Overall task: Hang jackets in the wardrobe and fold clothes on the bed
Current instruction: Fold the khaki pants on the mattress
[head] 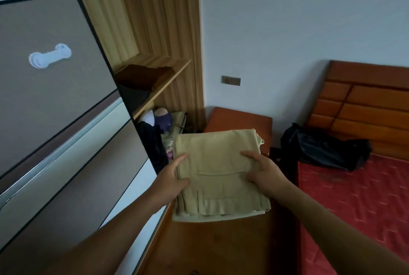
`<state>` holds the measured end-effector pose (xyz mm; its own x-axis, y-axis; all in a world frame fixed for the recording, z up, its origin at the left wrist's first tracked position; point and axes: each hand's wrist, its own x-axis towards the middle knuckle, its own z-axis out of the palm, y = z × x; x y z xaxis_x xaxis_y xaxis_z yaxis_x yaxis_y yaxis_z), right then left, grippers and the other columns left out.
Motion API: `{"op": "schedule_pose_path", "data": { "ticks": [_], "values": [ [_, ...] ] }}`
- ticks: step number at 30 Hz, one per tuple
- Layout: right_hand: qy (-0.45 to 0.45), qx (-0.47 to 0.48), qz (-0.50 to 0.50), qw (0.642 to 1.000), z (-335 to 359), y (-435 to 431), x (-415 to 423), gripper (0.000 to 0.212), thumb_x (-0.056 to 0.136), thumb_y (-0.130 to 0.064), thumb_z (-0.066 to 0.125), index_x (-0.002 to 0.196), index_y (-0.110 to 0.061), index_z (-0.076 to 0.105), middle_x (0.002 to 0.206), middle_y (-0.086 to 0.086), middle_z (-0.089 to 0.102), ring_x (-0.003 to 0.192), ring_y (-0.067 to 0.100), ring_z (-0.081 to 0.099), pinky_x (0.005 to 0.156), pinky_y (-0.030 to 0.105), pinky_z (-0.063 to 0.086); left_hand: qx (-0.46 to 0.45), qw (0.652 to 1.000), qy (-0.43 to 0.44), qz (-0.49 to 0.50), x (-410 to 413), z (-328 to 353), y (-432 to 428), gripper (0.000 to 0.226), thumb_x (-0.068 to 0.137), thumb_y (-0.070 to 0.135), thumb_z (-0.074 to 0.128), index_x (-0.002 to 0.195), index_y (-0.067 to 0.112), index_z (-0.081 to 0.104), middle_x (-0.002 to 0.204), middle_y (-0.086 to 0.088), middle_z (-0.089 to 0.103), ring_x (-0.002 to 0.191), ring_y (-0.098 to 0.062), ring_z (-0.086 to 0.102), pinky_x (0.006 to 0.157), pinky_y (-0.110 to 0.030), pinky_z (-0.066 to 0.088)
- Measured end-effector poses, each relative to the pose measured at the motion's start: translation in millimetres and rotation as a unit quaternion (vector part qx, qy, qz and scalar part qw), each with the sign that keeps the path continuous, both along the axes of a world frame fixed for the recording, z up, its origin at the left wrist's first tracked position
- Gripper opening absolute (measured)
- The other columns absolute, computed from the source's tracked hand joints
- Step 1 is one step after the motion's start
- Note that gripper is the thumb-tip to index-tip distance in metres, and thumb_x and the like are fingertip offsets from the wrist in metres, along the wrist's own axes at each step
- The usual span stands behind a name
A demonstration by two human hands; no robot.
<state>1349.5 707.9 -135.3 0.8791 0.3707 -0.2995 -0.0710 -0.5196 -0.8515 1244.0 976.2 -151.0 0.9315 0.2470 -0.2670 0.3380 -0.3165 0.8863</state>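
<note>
The folded trousers (221, 175), beige with a flap pocket on top, sit between the two hands, held flat and level, which I judge is meant to keep the folds from sliding apart while the bundle is moved. The left hand (171, 177) grips the left edge, thumb pressed on the top layer and a finger lying along the edge. The right hand (263, 170) grips the right edge the same way, thumb and forefinger on top. The remaining fingers of both are hidden, probably under the cloth. Both forearms reach forward and converge, wrists fairly straight, palms turned inward toward the bundle. Just below the hands is a wooden bedside table (221, 248); whether the trousers rest on it or hang just above it cannot be told. Ahead and to the left of the left hand the wardrobe (188, 31) stands open, with a brown folded garment (143, 75) on its shelf (170, 75) and a loose heap of clothes (159, 122) lower down. That suggests the bundle is bound for the shelf. Well to the right of the right hand, a dark jacket (321, 148) lies crumpled on the bed (354, 197), not yet hung.
</note>
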Motion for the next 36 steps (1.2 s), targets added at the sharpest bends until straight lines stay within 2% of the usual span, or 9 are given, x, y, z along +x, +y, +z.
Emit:
{"op": "schedule_pose_path", "data": {
  "ticks": [8, 13, 17, 21, 24, 26, 29, 33, 36],
  "values": [
    [-0.022, 0.000, 0.030, 0.999, -1, 59, 157, 0.063, 0.087, -0.011, 0.072, 0.139, -0.042, 0.054, 0.131, -0.002, 0.051, 0.110, 0.020, 0.058, 0.084, 0.032, 0.055, -0.027, 0.999, -0.011, 0.034, 136, -3, 51, 0.071, 0.092, 0.009, 0.064, 0.141, 0.052, 0.039, 0.125, 0.016, 0.047, 0.103, -0.001, 0.053, 0.071, -0.016, 0.048],
    [-0.031, 0.012, 0.050, 0.998, 4, 112, 263, 0.060, 0.088, -0.009, 0.070, 0.135, -0.043, 0.056, 0.131, -0.003, 0.052, 0.102, 0.008, 0.057, 0.076, 0.024, 0.053, -0.056, 0.996, -0.026, 0.068, 231, -4, 99, 0.069, 0.090, 0.007, 0.063, 0.142, 0.049, 0.044, 0.124, 0.015, 0.057, 0.091, -0.006, 0.061, 0.086, -0.038, 0.057],
    [-0.038, 0.021, 0.065, 0.997, 16, 159, 342, 0.057, 0.091, -0.009, 0.069, 0.139, -0.036, 0.054, 0.132, -0.004, 0.047, 0.103, 0.011, 0.055, 0.074, 0.021, 0.050, -0.075, 0.993, -0.043, 0.081, 299, 7, 138, 0.070, 0.092, 0.005, 0.062, 0.148, 0.042, 0.041, 0.131, 0.011, 0.054, 0.100, -0.001, 0.063, 0.078, -0.021, 0.056],
    [-0.048, 0.028, 0.084, 0.995, 24, 209, 402, 0.057, 0.090, -0.007, 0.067, 0.140, -0.035, 0.057, 0.132, -0.004, 0.051, 0.110, 0.015, 0.054, 0.073, 0.017, 0.048, -0.074, 0.990, -0.040, 0.110, 343, 20, 179, 0.073, 0.090, 0.009, 0.064, 0.146, 0.050, 0.039, 0.135, 0.011, 0.053, 0.113, -0.011, 0.060, 0.089, -0.031, 0.057],
    [-0.043, 0.039, 0.120, 0.991, 25, 257, 441, 0.058, 0.089, -0.007, 0.068, 0.137, -0.036, 0.059, 0.133, -0.002, 0.053, 0.116, 0.020, 0.057, 0.086, 0.027, 0.052, -0.072, 0.984, -0.034, 0.160, 361, 26, 209, 0.072, 0.089, 0.012, 0.065, 0.144, 0.050, 0.040, 0.129, 0.017, 0.050, 0.114, -0.009, 0.056, 0.094, -0.034, 0.054],
    [-0.036, 0.048, 0.147, 0.987, 26, 295, 463, 0.057, 0.088, -0.006, 0.068, 0.136, -0.036, 0.060, 0.132, 0.000, 0.055, 0.112, 0.020, 0.059, 0.086, 0.028, 0.053, -0.063, 0.975, -0.031, 0.211, 371, 27, 228, 0.074, 0.088, 0.013, 0.067, 0.147, 0.047, 0.038, 0.130, 0.015, 0.046, 0.119, -0.012, 0.052, 0.099, -0.037, 0.051],
    [-0.004, 0.079, 0.195, 0.978, 23, 357, 491, 0.057, 0.088, 0.003, 0.067, 0.134, -0.030, 0.062, 0.127, 0.000, 0.055, 0.102, 0.013, 0.059, 0.079, 0.022, 0.052, -0.047, 0.950, -0.041, 0.305, 381, 26, 256, 0.073, 0.089, 0.006, 0.063, 0.148, 0.042, 0.039, 0.126, 0.014, 0.043, 0.113, -0.010, 0.048, 0.087, -0.026, 0.048],
    [0.002, 0.088, 0.300, 0.950, 14, 439, 520, 0.066, 0.081, 0.007, 0.066, 0.133, -0.033, 0.063, 0.145, 0.005, 0.046, 0.125, 0.024, 0.051, 0.093, 0.034, 0.051, -0.038, 0.906, -0.057, 0.418, 383, 25, 290, 0.067, 0.094, 0.005, 0.061, 0.150, 0.036, 0.040, 0.133, 0.007, 0.052, 0.117, -0.011, 0.054, 0.095, -0.028, 0.049],
    [0.031, 0.083, 0.367, 0.926, 18, 498, 532, 0.065, 0.087, 0.008, 0.061, 0.139, -0.030, 0.059, 0.140, -0.001, 0.043, 0.126, 0.023, 0.047, 0.090, 0.031, 0.048, -0.026, 0.871, -0.070, 0.485, 384, 28, 311, 0.065, 0.095, 0.005, 0.060, 0.150, 0.034, 0.040, 0.131, 0.009, 0.052, 0.116, -0.009, 0.054, 0.098, -0.026, 0.046]
  ]
}}
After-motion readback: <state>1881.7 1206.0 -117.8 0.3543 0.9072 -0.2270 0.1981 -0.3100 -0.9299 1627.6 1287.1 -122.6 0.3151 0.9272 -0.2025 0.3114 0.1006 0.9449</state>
